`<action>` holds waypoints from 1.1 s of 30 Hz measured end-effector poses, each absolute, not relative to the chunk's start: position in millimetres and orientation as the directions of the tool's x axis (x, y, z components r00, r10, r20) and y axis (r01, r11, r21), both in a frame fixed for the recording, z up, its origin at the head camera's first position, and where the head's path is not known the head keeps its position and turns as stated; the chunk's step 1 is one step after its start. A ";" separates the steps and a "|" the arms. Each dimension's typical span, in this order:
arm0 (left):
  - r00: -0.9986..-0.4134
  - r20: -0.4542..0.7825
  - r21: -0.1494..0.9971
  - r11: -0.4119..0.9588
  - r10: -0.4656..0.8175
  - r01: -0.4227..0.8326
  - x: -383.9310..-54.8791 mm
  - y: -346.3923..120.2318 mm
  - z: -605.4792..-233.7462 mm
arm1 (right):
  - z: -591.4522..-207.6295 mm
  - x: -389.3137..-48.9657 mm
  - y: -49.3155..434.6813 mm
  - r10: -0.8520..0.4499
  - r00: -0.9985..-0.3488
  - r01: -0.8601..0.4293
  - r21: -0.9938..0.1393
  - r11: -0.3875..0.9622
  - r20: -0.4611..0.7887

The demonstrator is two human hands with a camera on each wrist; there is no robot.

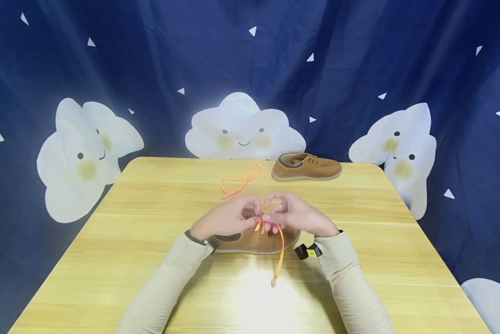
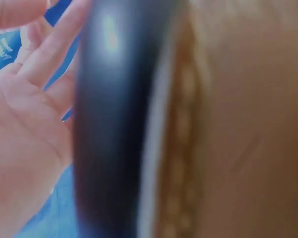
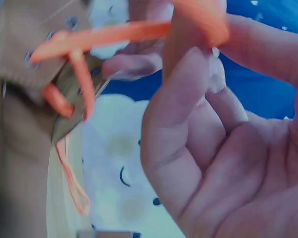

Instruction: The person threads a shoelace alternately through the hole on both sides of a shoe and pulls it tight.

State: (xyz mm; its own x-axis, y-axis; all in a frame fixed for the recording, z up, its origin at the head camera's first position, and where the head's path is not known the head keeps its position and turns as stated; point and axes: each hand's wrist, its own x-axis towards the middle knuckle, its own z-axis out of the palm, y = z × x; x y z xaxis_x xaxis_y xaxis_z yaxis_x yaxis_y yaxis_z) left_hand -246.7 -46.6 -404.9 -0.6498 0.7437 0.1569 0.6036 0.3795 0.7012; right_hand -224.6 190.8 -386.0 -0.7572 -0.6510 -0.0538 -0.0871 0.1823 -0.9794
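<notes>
A brown lace-up shoe (image 1: pixel 250 245) lies on the table under both hands, its heel to the left. An orange shoelace (image 3: pixel 104 39) runs through its eyelets and up to my right hand (image 1: pixel 298 215). That hand pinches the lace between bent fingers, and a length of lace (image 1: pixel 280 253) hangs down in front of the shoe. My left hand (image 1: pixel 233 215) is over the shoe opening, thumb and forefinger brought together at the eyelet flap (image 3: pixel 82 94). In the right wrist view a left fingertip meets the flap's edge. The shoe's black collar (image 2: pixel 119 119) blocks much of the left wrist view.
Towards the back of the wooden table (image 1: pixel 150 204) stands a matching brown shoe (image 1: pixel 317 170) with no lace in it. To its left lies a second orange shoelace (image 1: pixel 237 181), loosely looped. A dark blue curtain (image 1: pixel 250 55) with clouds hangs behind the table.
</notes>
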 end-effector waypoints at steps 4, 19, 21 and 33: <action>-0.640 0.124 0.759 0.343 0.758 0.554 -243.4 -45.7 -403.3 | -384.0 -223.9 191.0 -0.621 -0.784 -0.058 -0.996 0.066 0.005; -0.550 0.178 0.812 0.193 0.816 0.550 -246.8 -44.1 -402.0 | -381.2 -223.7 178.2 -0.412 -0.889 -0.074 -0.949 -0.307 0.202; -0.560 0.174 0.824 0.191 0.810 0.533 -245.6 -44.2 -400.2 | -383.3 -224.9 177.7 -0.407 -0.894 -0.053 -0.945 -0.324 0.189; -0.699 0.133 0.924 0.167 0.702 0.343 -243.8 -45.8 -392.1 | -397.3 -232.6 177.7 -0.391 -0.897 -0.133 -0.970 -0.204 0.205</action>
State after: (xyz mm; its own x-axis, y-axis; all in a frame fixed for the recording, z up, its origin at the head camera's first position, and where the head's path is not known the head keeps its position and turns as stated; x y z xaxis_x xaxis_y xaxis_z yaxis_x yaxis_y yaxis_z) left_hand -243.8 -45.8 -392.1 -0.6994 0.7022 0.1332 0.3432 0.1666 0.9244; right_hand -232.6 177.7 -397.3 -0.8973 -0.3908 0.2051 -0.1326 -0.2045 -0.9698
